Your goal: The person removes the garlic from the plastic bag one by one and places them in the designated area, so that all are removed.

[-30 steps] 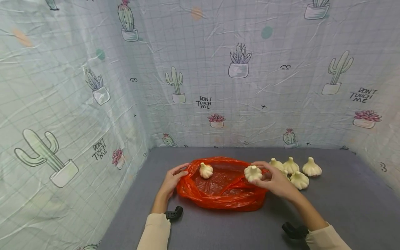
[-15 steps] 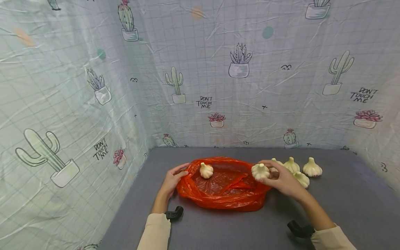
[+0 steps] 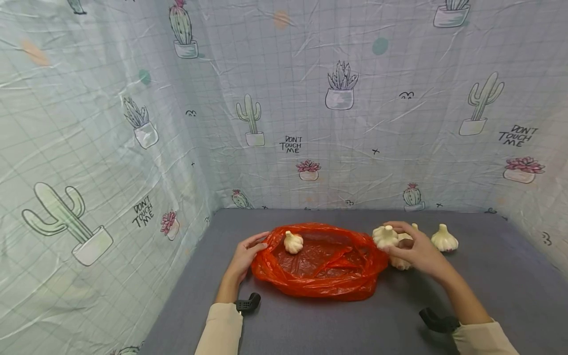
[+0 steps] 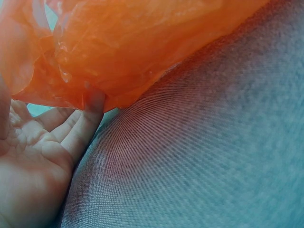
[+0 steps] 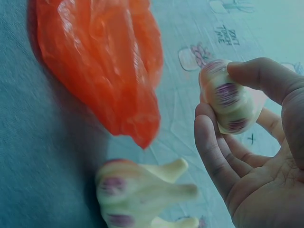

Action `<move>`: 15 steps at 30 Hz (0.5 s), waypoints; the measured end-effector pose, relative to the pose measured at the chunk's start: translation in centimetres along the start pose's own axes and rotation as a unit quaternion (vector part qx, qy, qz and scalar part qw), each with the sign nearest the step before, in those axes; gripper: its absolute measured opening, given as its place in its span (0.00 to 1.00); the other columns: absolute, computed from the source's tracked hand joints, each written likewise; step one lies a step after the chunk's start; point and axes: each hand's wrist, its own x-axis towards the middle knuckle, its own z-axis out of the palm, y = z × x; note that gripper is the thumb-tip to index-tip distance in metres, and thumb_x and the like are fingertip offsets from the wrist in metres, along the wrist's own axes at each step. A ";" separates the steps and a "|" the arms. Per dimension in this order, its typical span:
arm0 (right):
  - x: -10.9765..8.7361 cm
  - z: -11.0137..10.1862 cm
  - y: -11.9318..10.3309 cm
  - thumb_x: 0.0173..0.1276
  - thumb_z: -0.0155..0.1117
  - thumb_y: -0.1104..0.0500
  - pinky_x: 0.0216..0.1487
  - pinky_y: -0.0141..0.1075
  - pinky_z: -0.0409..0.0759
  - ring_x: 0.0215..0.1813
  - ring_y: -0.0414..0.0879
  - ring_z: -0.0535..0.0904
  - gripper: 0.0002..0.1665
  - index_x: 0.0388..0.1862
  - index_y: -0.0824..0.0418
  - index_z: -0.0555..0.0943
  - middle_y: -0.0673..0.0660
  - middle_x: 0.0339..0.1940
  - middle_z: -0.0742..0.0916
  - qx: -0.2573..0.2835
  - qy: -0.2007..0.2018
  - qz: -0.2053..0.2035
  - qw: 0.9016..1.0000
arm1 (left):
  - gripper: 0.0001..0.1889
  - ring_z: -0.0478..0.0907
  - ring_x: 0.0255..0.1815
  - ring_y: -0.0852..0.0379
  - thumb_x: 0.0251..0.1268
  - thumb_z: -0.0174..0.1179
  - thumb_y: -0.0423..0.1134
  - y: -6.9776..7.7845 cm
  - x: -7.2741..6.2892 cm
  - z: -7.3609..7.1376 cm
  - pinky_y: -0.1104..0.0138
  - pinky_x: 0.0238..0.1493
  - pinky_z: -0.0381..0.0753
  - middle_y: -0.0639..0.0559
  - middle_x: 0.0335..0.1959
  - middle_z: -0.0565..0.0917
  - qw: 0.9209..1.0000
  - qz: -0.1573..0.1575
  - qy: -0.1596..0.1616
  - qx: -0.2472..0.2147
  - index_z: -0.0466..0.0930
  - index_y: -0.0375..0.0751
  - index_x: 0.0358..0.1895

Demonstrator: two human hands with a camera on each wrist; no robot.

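A red plastic bag (image 3: 315, 288) lies on the table with its mouth spread wide. One garlic bulb (image 3: 293, 242) sits inside, toward its left end. My left hand (image 3: 241, 256) holds the bag's left rim; in the left wrist view its fingertips (image 4: 95, 99) reach the orange-looking plastic. Just beyond the bag's right end, my right hand (image 3: 421, 250) grips another garlic bulb (image 3: 384, 237) between thumb and fingers, stem up. In the right wrist view this held bulb (image 5: 227, 97) shows purple patches and is apart from the bag.
More garlic bulbs (image 3: 401, 263) stand on the table under and behind my right hand, partly hidden by it. A separate bulb (image 3: 444, 239) is farther right. The grey table (image 3: 310, 325) ends at a cactus-printed curtain (image 3: 275, 182) behind and on the left.
My right hand has moved right with the garlic bulb, from over the bag's right part to beyond its edge, covering more of the loose bulbs. The left hand has stayed in place.
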 end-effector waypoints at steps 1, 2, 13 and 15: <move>0.0 -0.2 0.0 0.72 0.69 0.54 0.37 0.39 0.84 0.42 0.39 0.85 0.37 0.75 0.59 0.67 0.73 0.71 0.70 -0.005 0.003 0.000 1.000 | 0.22 0.83 0.55 0.55 0.70 0.63 0.36 0.0 0.0 0.0 0.65 0.52 0.85 0.42 0.64 0.82 1.000 -0.001 -0.001 -0.001 0.81 0.44 0.66; -0.1 -0.5 0.1 0.72 0.69 0.55 0.38 0.39 0.84 0.43 0.38 0.85 0.37 0.75 0.59 0.67 0.73 0.70 0.70 -0.006 0.006 0.000 1.000 | 0.22 0.83 0.55 0.55 0.70 0.63 0.36 0.0 0.0 -0.1 0.65 0.52 0.85 0.42 0.64 0.82 1.000 -0.001 -0.003 -0.001 0.81 0.44 0.66; -0.7 -3.4 1.0 0.73 0.67 0.49 0.42 0.40 0.85 0.46 0.27 0.80 0.38 0.77 0.57 0.65 0.70 0.72 0.69 -0.054 0.034 0.025 0.998 | 0.22 0.83 0.55 0.55 0.71 0.63 0.36 -0.1 0.1 -0.1 0.64 0.52 0.86 0.41 0.65 0.81 1.000 -0.002 -0.006 -0.003 0.80 0.43 0.67; -0.9 -3.9 1.2 0.73 0.67 0.48 0.42 0.40 0.85 0.47 0.24 0.78 0.39 0.77 0.56 0.65 0.70 0.72 0.69 -0.063 0.042 0.033 0.997 | 0.22 0.83 0.55 0.55 0.71 0.63 0.36 -0.1 0.1 -0.1 0.63 0.53 0.86 0.41 0.65 0.81 1.000 -0.003 -0.006 -0.004 0.80 0.44 0.67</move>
